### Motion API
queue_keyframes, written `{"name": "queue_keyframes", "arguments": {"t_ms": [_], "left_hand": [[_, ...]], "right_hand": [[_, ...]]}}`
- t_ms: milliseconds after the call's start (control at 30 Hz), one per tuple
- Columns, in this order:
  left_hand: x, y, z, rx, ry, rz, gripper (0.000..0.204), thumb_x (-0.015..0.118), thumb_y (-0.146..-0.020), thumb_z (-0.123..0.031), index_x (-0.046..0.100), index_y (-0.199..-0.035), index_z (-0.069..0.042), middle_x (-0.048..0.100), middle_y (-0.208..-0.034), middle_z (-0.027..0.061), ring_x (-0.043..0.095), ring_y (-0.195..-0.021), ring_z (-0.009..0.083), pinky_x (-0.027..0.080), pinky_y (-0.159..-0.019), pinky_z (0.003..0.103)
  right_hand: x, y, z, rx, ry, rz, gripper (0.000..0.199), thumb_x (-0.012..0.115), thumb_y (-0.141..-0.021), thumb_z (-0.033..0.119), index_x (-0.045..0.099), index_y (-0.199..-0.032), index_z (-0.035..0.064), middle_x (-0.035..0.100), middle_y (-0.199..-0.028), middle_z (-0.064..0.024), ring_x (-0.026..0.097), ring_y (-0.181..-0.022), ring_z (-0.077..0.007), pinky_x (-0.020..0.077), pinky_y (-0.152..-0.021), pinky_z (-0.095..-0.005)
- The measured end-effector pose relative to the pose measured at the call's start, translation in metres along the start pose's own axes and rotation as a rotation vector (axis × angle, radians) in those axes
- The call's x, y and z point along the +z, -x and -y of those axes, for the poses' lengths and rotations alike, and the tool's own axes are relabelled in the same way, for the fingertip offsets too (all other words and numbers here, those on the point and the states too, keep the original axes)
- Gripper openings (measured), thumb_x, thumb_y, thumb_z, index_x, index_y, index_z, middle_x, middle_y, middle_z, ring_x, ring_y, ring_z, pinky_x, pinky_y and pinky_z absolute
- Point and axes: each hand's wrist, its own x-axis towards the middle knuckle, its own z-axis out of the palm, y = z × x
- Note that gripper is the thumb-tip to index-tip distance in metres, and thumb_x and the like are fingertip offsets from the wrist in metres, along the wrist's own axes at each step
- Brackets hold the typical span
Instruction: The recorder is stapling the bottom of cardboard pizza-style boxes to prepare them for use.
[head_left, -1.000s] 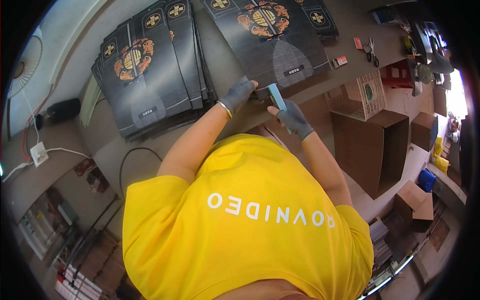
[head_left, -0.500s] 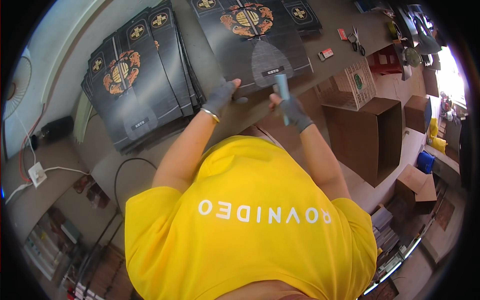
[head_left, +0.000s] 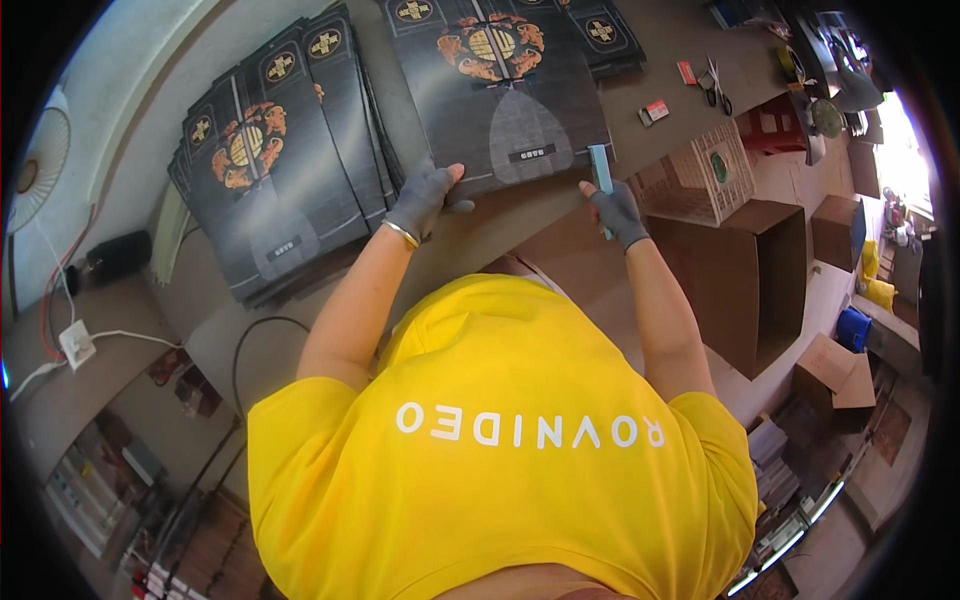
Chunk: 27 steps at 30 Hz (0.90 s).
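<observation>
A dark printed cardboard sheet (head_left: pixel 460 125) with a round gold-and-orange emblem lies in front of me on the table. My left hand (head_left: pixel 422 203), in a grey glove with bare fingertips, is at its near left corner. One fingertip touches the edge, and the thumb stands apart from it. Around a slim light-blue hand tool (head_left: pixel 600 170) my gloved right hand (head_left: pixel 620 215) is closed, thumb along its side. The tool's far end meets the sheet's near right corner; its exact kind is unclear.
A fanned stack of similar sheets (head_left: pixel 290 200) lies at the left. Scissors (head_left: pixel 713 88) and a small red-and-white box (head_left: pixel 653 112) rest on the table (head_left: pixel 655 75) at the right. Beyond the edge stand a plastic crate (head_left: pixel 705 180) and an upright brown carton (head_left: pixel 735 280).
My right hand has moved right with the blue tool, from the sheet's near middle to its near right corner. My left hand has shifted slightly left.
</observation>
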Motion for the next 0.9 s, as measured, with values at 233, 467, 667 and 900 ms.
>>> {"name": "queue_keyframes", "arguments": {"t_ms": [233, 467, 667, 900], "left_hand": [[-0.054, 0.086, -0.062, 0.289, -0.208, -0.147, 0.054, 0.06, -0.087, -0.023, 0.04, -0.134, -0.004, 0.059, -0.111, 0.0074, 0.062, -0.089, 0.0154, 0.054, -0.062, 0.027], [-0.19, 0.18, -0.086, 0.118, -0.385, -0.56, 0.062, 0.059, -0.085, -0.026, 0.037, -0.138, -0.005, 0.057, -0.117, 0.0108, 0.062, -0.095, 0.018, 0.053, -0.069, 0.031], [-0.186, 0.089, -0.076, 0.412, -1.275, -0.892, 0.05, 0.06, -0.084, -0.038, 0.056, -0.117, -0.001, 0.058, -0.116, 0.0234, 0.058, -0.103, 0.0377, 0.046, -0.088, 0.043], [0.037, -0.093, -0.081, 0.121, -0.677, -0.176, 0.047, 0.063, -0.084, -0.046, 0.061, -0.092, 0.0, 0.063, -0.073, 0.0073, 0.063, -0.059, 0.0146, 0.049, -0.056, 0.029]], "right_hand": [[0.011, 0.026, 0.014, -0.111, -0.212, 0.404, 0.036, 0.069, -0.082, 0.038, 0.059, -0.087, 0.0027, 0.059, -0.072, -0.0038, 0.057, -0.064, -0.0125, 0.0461, -0.057, -0.0265], [0.017, 0.041, -0.003, -0.036, -0.437, 0.541, 0.033, 0.071, -0.081, 0.025, 0.056, -0.101, 0.0039, 0.06, -0.084, -0.0054, 0.058, -0.076, -0.0142, 0.0479, -0.065, -0.0275], [0.015, 0.034, -0.007, -0.057, -0.453, 0.38, 0.03, 0.067, -0.082, 0.02, 0.054, -0.105, 0.0045, 0.06, -0.085, -0.0047, 0.057, -0.077, -0.0138, 0.046, -0.066, -0.0267], [0.031, 0.038, 0.007, -0.088, -0.533, 0.343, 0.028, 0.066, -0.083, 0.022, 0.055, -0.104, 0.0054, 0.058, -0.086, -0.0026, 0.054, -0.076, -0.0113, 0.0434, -0.068, -0.0247]]}}
